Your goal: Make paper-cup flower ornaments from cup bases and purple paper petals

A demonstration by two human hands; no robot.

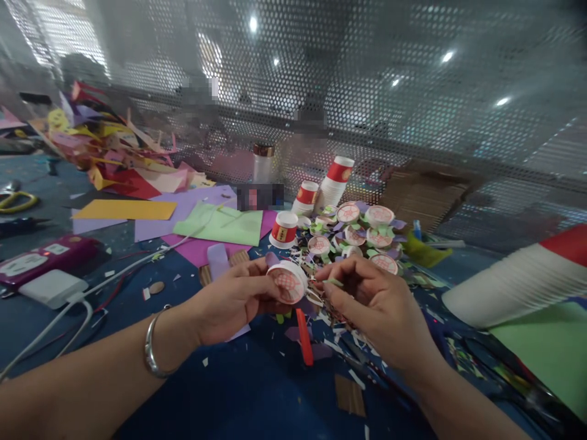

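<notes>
Your left hand [233,294] grips a paper-cup base [288,282] with a red-lined pattern, holding it at your fingertips above the bench [206,397], to the left of your right hand [380,305]. That right hand pinches a green paper piece [335,282] just beside it; similar cup bases [348,212] cluster beyond.
</notes>
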